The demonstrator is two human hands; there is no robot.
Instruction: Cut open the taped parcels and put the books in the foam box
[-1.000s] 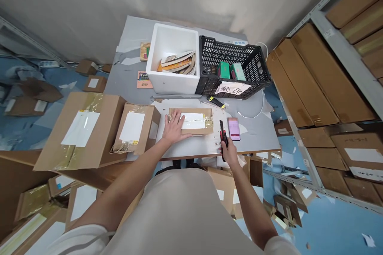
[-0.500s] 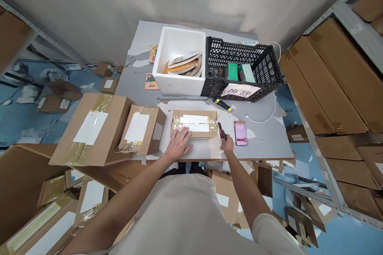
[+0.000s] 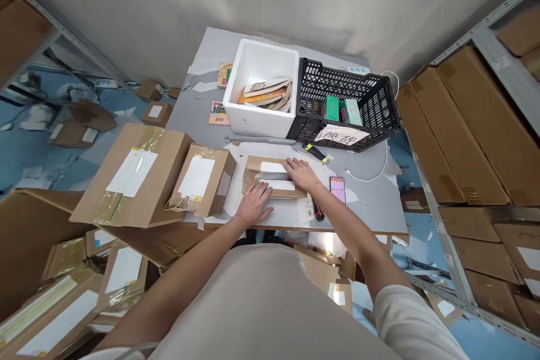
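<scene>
A small cardboard box (image 3: 254, 164) with clear tape and a white label lies in front of me. The label is split along the top seam, with a dark gap between its halves. My left hand (image 3: 254, 202) rests on the box's near left part, fingers spread. Across the right part of the top lies my right hand (image 3: 301, 175), fingers stretched toward the seam; it covers part of the lid. A red and black box cutter (image 3: 318, 211) lies on the table beside the box, partly behind my right forearm.
Two taped boxes, a larger one (image 3: 131, 171) and a smaller one (image 3: 198, 177), stand at left. Behind are a white foam bin (image 3: 259, 121) with books and a black crate (image 3: 304, 126) with green boxes. A yellow-black cutter (image 3: 315, 152) and a phone (image 3: 338, 188) lie at right.
My right hand has let go of the box cutter, now on the table, and moved left onto the box. The box's top seam has parted. My left hand has stayed on the box.
</scene>
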